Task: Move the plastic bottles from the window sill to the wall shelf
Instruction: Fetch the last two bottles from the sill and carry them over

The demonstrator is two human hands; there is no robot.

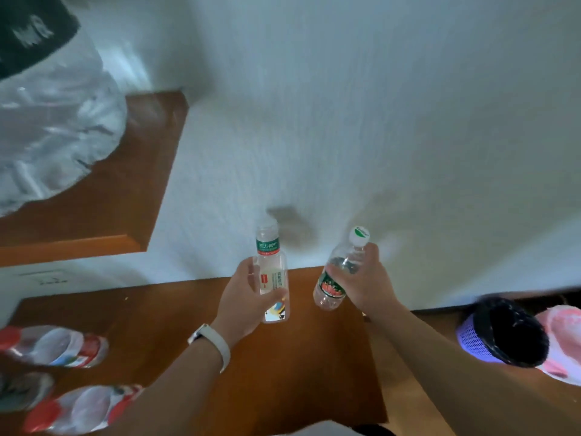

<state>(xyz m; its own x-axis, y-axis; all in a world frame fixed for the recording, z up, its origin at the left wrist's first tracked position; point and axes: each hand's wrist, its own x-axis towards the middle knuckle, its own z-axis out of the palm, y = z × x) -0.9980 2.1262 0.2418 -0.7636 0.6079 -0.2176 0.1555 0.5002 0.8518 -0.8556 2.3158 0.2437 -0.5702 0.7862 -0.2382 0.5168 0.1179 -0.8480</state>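
My left hand (242,298) curls round an upright clear green-collared bottle (268,247). My right hand (369,283) clamps a green-capped bottle (330,291), cap tilted rightward. Both bottles hang over the brown wooden ledge (298,357), beside the wall.

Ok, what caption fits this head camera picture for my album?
Left hand grips a square clear bottle, right hand a round green-labelled bottle, both over a brown wooden surface.

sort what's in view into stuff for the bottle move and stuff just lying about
Job: square bottle in left hand; round bottle in right hand; red-labelled bottles lying at lower left, probably.
Lying about: purple basket; clear plastic bag; pink item beside the basket.
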